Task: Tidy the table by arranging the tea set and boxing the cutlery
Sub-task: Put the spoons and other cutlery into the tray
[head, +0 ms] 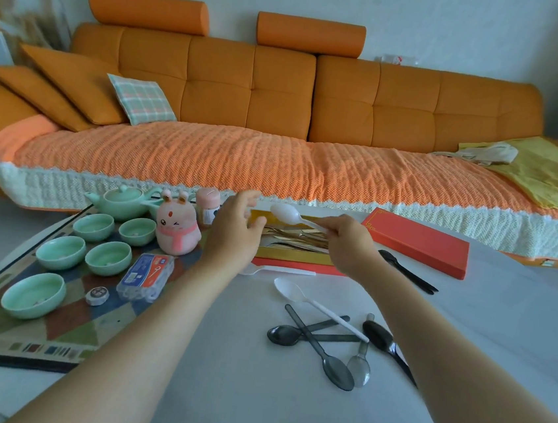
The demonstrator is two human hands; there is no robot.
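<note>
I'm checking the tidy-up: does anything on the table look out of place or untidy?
Grey, black and white plastic spoons lie crossed in a heap on the white table, and a black plastic fork lies beside the red box lid, all outside the open gold-lined cutlery box.

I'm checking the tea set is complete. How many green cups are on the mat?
5 cups: two by the teapot, two midway, one nearest; the bunny may hide more.
</note>
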